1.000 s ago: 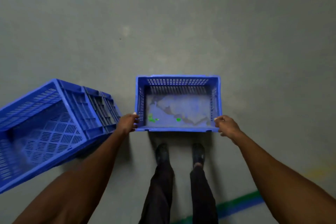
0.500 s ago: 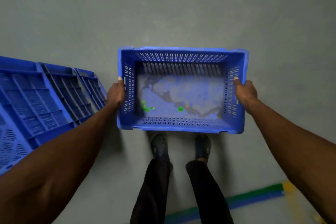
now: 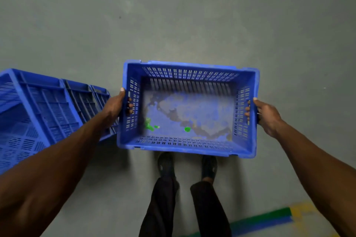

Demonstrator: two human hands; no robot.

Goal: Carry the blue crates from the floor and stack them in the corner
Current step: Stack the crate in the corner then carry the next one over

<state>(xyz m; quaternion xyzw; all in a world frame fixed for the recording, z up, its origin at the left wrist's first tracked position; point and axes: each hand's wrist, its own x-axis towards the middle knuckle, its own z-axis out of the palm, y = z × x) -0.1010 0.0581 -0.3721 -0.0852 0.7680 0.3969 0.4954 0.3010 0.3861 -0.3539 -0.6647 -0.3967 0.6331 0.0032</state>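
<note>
A blue crate point(image 3: 187, 109) is shown held above the grey floor point(image 3: 173, 15), directly in front of the person and over the feet. The crate is gripped at both short ends: the left hand point(image 3: 115, 107) is curled round the left wall, with the thumb laid along the top rim and the fingertips point(image 3: 130, 105) passed through the handle slot to the inside; the right hand point(image 3: 266, 115) is curled round the right wall in the same manner, its fingertips seen inside the handle opening. The crate is kept roughly level, with its open side upward. Slotted walls are seen on all four sides. The base is marked by a brownish stain point(image 3: 192, 119) and a few small green scraps point(image 3: 150, 125), which lie near the left and middle of the bottom. A second blue crate point(image 3: 48, 106) is seen on the floor at the left, tipped on its side, partly behind the left forearm and just beside the held crate; whether the two touch cannot be told. Two dark shoes point(image 3: 166, 165) and dark trouser legs are seen below the held crate. A painted floor line point(image 3: 265, 219) in green, blue and yellow is seen at the lower right.
</note>
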